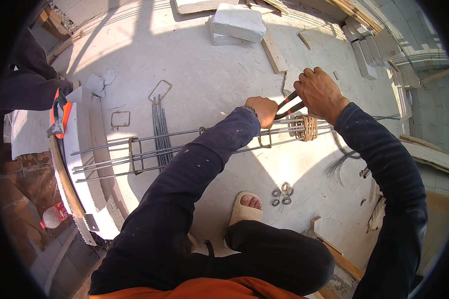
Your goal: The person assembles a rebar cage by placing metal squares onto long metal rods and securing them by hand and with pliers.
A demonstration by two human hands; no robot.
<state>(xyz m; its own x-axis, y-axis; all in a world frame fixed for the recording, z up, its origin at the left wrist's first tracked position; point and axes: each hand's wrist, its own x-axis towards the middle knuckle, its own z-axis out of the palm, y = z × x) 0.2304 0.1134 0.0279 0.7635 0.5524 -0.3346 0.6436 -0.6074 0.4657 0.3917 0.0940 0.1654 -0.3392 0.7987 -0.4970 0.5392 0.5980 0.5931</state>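
A pair of tying pincers (pixel 290 109) with dark and red handles is gripped in my right hand (pixel 320 94). My left hand (pixel 264 109) is closed beside their jaws, over the steel bars; whatever its fingers hold is hidden. Beneath both hands a long reinforcement cage (pixel 184 148) of thin bars runs from left to right. A rusty stirrup (pixel 135 156) stands around the bars at the left, another stirrup (pixel 265 139) just below my left hand. Several stirrups are bunched together (pixel 309 128) on the bars near my right wrist.
Loose rods (pixel 160 127) lie under the cage, near loose stirrups (pixel 120 119). Binding wire (pixel 343 162) and small wire rings (pixel 283 193) rest on the concrete floor. White blocks (pixel 237 24) sit at the far side. At left are a handsaw (pixel 70 184), a bottle (pixel 55 215) and another person (pixel 32 84).
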